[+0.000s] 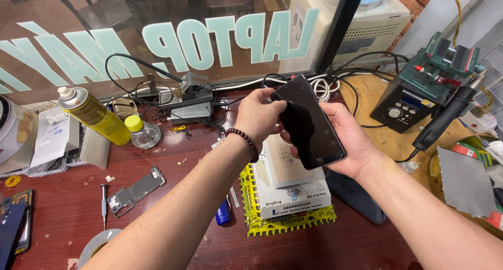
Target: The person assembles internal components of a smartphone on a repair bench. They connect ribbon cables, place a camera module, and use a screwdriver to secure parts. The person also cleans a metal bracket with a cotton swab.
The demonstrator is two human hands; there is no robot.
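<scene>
Here both hands, left hand (259, 115) and right hand (346, 139), close fingers on the phone's (309, 123) edges above the bench.

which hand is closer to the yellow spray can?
Left. The left hand grips the black phone at its top edge, on the side toward the yellow spray can at the desk's left. The right hand cradles the phone from beneath, farther right.

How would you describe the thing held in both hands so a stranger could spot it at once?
Above the middle of the reddish-brown workbench, the left hand and right hand meet over a white box edged with yellow tape. Between them is a smartphone, a flat, glossy black slab with a dark screen, the only item lifted off the bench.
</scene>
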